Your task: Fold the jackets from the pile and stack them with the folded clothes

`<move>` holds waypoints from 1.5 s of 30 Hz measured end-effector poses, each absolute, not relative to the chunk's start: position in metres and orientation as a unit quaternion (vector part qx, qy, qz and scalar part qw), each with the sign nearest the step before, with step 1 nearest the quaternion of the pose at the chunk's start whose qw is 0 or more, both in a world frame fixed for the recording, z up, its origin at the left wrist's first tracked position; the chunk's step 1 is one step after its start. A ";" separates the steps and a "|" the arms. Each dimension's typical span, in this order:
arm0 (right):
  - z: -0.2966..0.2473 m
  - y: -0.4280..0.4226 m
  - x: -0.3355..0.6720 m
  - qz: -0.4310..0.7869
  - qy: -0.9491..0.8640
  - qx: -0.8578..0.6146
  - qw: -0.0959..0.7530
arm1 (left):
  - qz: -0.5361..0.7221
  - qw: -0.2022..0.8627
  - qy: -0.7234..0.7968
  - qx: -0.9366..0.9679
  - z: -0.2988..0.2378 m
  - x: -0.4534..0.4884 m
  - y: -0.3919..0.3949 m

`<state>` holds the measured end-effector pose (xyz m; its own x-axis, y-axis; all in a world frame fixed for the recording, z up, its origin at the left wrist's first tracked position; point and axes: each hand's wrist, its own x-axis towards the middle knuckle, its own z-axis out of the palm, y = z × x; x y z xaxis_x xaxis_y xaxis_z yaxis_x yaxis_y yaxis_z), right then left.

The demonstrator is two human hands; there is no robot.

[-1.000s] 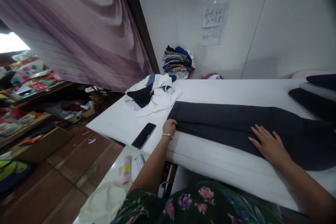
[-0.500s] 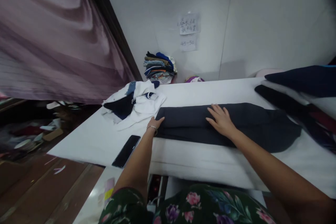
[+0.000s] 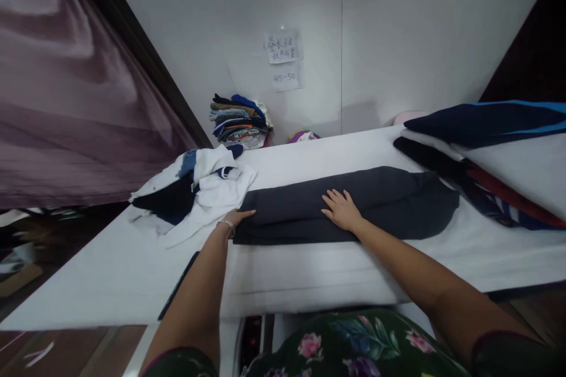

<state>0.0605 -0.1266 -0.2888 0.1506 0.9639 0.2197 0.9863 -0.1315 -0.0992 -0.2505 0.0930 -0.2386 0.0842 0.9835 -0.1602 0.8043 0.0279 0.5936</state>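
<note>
A dark grey pair of trousers (image 3: 389, 203) lies folded lengthwise across the white table (image 3: 309, 271). My left hand (image 3: 236, 218), with a bracelet on the wrist, rests at the trousers' left end, fingers stretched flat against the hem. My right hand (image 3: 340, 210) lies flat and open on the middle of the trousers, fingers spread. Neither hand grips anything.
A crumpled white and navy garment (image 3: 194, 188) lies left of the trousers. A stack of folded clothes (image 3: 239, 121) stands by the wall. Dark navy and striped garments (image 3: 486, 129) lie at the right. A black phone (image 3: 177, 288) sits partly behind my left arm. A mauve curtain (image 3: 66, 100) hangs at the left.
My right hand has slid leftwards along the trousers towards my left hand. The view has turned right, bringing the garments at the right into sight. My left hand stays at the hem.
</note>
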 end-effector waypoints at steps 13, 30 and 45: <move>-0.238 -0.121 0.120 -0.007 -0.532 -0.833 0.151 | 0.180 0.355 0.665 0.632 -0.235 -0.248 0.091; -0.277 -0.119 0.164 0.102 -0.508 -0.851 0.081 | -0.029 0.017 0.450 0.892 -0.264 -0.127 0.028; -0.277 -0.158 0.235 0.054 -0.465 -0.883 0.043 | -0.031 -0.005 0.447 0.894 -0.270 -0.130 0.029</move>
